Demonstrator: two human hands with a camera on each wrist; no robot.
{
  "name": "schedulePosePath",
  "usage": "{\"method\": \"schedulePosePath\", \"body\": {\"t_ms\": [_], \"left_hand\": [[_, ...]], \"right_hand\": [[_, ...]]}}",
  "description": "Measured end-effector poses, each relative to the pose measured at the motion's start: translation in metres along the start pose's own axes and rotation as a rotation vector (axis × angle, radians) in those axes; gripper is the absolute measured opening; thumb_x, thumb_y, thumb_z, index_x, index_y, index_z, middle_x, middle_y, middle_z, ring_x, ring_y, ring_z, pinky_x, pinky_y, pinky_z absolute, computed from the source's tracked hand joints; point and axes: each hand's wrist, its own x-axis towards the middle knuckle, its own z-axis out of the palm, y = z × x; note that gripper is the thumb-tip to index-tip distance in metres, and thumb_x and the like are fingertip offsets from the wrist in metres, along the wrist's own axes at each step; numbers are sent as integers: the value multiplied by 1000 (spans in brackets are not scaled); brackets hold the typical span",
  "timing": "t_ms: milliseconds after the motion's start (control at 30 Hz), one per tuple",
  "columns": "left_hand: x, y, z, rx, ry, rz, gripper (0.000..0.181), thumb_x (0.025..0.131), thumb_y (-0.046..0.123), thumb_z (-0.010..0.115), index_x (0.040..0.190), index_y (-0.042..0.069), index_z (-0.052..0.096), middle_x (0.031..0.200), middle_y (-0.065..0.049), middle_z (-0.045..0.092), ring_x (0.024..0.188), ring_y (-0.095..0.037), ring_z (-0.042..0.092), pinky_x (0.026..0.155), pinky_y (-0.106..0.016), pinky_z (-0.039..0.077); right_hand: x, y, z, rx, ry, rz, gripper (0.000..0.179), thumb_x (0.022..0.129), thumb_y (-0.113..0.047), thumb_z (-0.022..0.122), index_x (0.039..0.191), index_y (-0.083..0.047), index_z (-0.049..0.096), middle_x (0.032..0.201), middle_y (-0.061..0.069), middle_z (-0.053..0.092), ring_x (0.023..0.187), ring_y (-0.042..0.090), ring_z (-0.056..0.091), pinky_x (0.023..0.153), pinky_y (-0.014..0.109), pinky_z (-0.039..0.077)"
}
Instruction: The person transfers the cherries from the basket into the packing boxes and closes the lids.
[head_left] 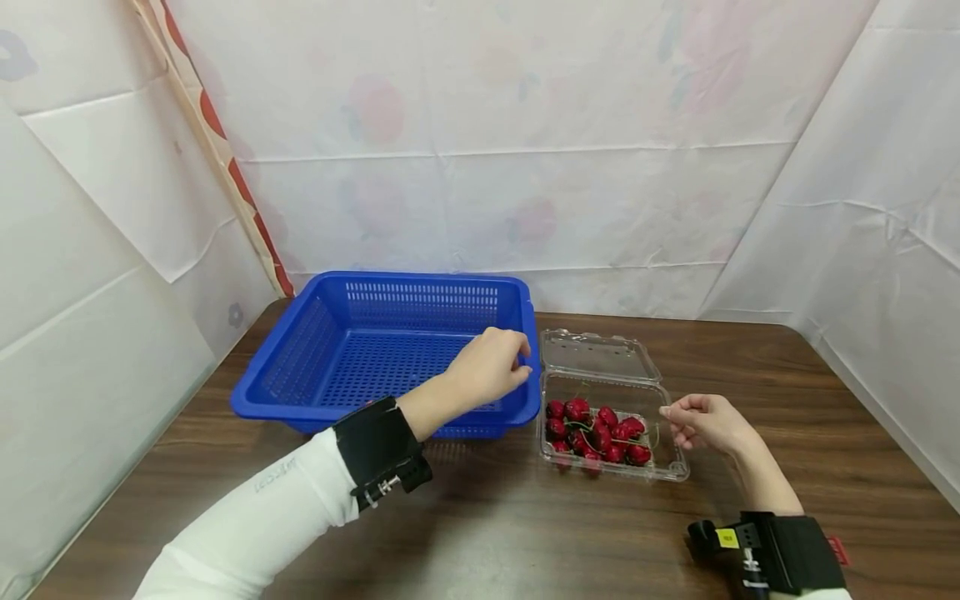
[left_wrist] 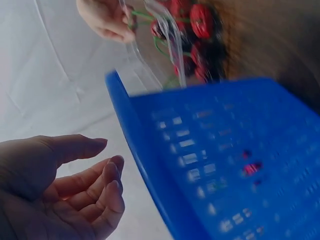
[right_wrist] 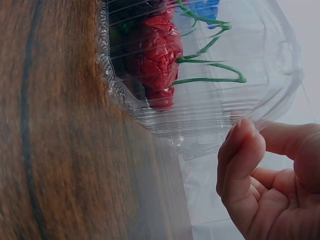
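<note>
My left hand (head_left: 487,367) hovers over the right rim of a blue plastic basket (head_left: 382,358). Its fingers are loosely bent, with thumb and fingertips apart and nothing between them in the left wrist view. To the right of the basket stands a clear plastic clamshell box (head_left: 678,471), its lid (head_left: 592,357) folded back. Dark red cherries (head_left: 600,433) with green stems lie in the box. My right hand (head_left: 705,425) pinches the box's right rim between thumb and forefinger; the right wrist view shows the fingertips (right_wrist: 250,137) on the plastic edge.
Both containers stand on a brown wooden table (head_left: 480,533). Pale sheets (head_left: 480,167) hang close behind and at both sides. Red spots (left_wrist: 252,168) show through the basket wall's holes in the left wrist view; I cannot tell what they are.
</note>
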Motion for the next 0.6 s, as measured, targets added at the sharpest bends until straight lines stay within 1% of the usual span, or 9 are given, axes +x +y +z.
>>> {"method": "schedulePosePath", "body": {"t_ms": [133, 200, 300, 367, 433, 533, 600], "left_hand": [[7, -9, -4, 18, -27, -39, 20, 84, 11, 60, 100, -1, 60, 67, -2, 57, 53, -10, 51, 55, -24, 44], [9, -14, -5, 33, -41, -56, 20, 84, 10, 60, 99, -1, 61, 71, -4, 59, 56, -10, 53, 57, -24, 45], [14, -21, -6, 59, -63, -72, 21, 83, 10, 61, 100, -2, 61, 84, -9, 62, 64, -14, 58, 62, -27, 47], [16, -25, -7, 89, -79, -75, 22, 83, 10, 62, 101, -3, 61, 93, -11, 62, 73, -17, 59, 67, -28, 48], [19, -29, -8, 115, -98, -79, 23, 82, 10, 62, 101, -3, 61, 98, -12, 61, 79, -20, 60, 71, -31, 48], [24, -33, -10, 146, -141, -81, 26, 82, 10, 63, 104, -3, 61, 104, -13, 60, 86, -22, 59, 75, -32, 47], [27, -35, -11, 165, -175, -78, 28, 81, 11, 64, 106, -3, 60, 105, -13, 59, 88, -22, 59, 77, -33, 47]], "right_hand": [[0, 1, 0, -5, -4, -4, 24, 89, -15, 53, 88, 9, 49, 64, 4, 53, 53, 9, 53, 52, 27, 48], [0, 1, 1, -10, -7, -9, 25, 89, -15, 53, 88, 9, 49, 64, 4, 54, 53, 9, 53, 52, 28, 48], [0, 1, 2, -12, -8, -8, 25, 89, -16, 53, 88, 9, 49, 65, 4, 53, 53, 9, 53, 52, 28, 48], [0, 1, 2, -15, -9, -7, 26, 89, -16, 52, 89, 10, 49, 65, 4, 53, 53, 10, 53, 52, 29, 49], [0, 1, 2, -19, -7, -4, 27, 89, -16, 52, 89, 11, 49, 65, 4, 53, 53, 10, 54, 52, 29, 49], [0, 2, 2, -22, -5, -1, 28, 89, -16, 52, 91, 12, 49, 65, 4, 53, 54, 10, 54, 53, 29, 49], [-1, 2, 2, -23, -5, -1, 29, 89, -16, 52, 92, 13, 49, 66, 4, 53, 54, 10, 54, 53, 29, 49]]}}
